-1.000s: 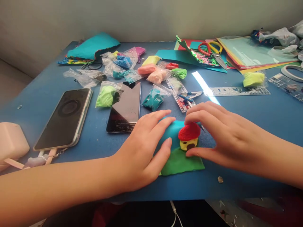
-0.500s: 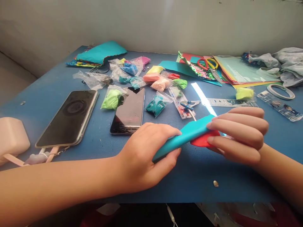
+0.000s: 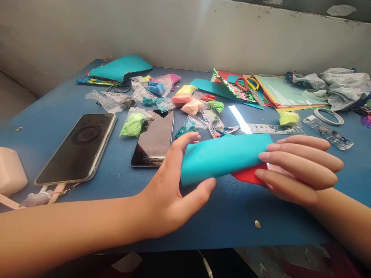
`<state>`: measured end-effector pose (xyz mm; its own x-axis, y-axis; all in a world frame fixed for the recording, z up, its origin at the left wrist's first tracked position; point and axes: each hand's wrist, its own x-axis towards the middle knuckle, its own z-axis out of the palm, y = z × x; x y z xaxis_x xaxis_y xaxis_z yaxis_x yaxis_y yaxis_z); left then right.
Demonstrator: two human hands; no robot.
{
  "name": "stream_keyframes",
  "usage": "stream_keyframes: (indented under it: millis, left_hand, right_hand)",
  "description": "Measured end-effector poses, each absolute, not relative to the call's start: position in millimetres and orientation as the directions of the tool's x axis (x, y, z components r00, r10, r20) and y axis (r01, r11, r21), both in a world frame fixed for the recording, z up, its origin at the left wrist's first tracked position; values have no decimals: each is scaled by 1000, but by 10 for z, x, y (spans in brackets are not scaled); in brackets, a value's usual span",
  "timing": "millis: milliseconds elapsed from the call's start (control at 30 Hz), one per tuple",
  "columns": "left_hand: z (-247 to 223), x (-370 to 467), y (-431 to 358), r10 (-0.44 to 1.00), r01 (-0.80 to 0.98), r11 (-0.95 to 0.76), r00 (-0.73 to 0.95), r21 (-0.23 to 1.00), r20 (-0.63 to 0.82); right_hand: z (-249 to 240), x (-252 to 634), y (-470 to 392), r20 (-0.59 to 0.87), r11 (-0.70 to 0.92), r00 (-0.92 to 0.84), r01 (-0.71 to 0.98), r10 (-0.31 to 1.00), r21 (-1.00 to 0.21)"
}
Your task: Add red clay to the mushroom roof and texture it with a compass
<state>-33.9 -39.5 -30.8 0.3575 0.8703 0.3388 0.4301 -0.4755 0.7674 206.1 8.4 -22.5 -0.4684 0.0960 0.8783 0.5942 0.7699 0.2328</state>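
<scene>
A piece of bright blue paper, bent into a rounded tube-like shape, is held level above the table's front half. My left hand grips its left end, thumb below and fingers behind, partly hidden by it. My right hand pinches the right end between fingertips and thumb, its fingers long and nearly straight. Under that end, at the right fingertips, shows a flat red piece; whether it is paper or clay I cannot tell.
Two phones lie at the left, near a pale pink case. Behind are bagged soft clay lumps, scissors, coloured paper sheets, a ruler, a tape roll and a crumpled plastic bag.
The blue paper has turned so its broad curved face shows more. My left hand has opened wider around it, fingers moving up behind; my right hand has shifted slightly right. The view tilted a little.
</scene>
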Motion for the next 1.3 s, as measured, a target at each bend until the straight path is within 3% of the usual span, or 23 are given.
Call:
stream_keyframes:
  millis: [33,100,300,467,733,833,900,1000,1067,1167,1300]
  left_hand:
    - [-305,-338,-388,888,424,-441,330,791,318]
    - [-288,-332,-372,905,409,-412,287,814,314]
    - [-256,-291,-349,832,338,-554,263,761,489]
    - [-276,-291,-342,844,248,-525,277,814,460]
    - [-261,-281,-331,849,177,-503,284,846,445]
    - [-256,-283,-334,851,163,-499,276,851,447]
    - [-251,-287,-340,842,161,-514,282,843,460]
    - [-242,-290,-347,808,170,-570,295,804,511]
    - [-237,-289,-347,789,160,-595,302,788,535]
    - [-238,-281,-335,784,124,-596,302,793,542]
    - [-251,-272,-320,749,73,-632,312,771,584]
  right_hand:
    - [-215,2033,107,875,747,-474,544,-102,382]
    - [-168,2013,130,827,712,-527,505,-194,489]
    - [-33,2078,63,718,716,-695,509,15,478]
    - [-33,2044,38,694,709,-720,496,12,501]
    - [-98,2040,55,756,710,-651,565,69,421]
    - [-160,2018,55,838,742,-520,626,166,241]
    - [-171,1989,49,862,769,-368,638,347,-37]
    - [-121,1941,34,677,691,-243,487,695,-535]
    - [-58,1917,21,481,575,-320,358,816,-736]
    - [32,1889,-9,333,466,-437,241,835,-851]
    - [112,1851,-72,235,328,-381,200,894,-923]
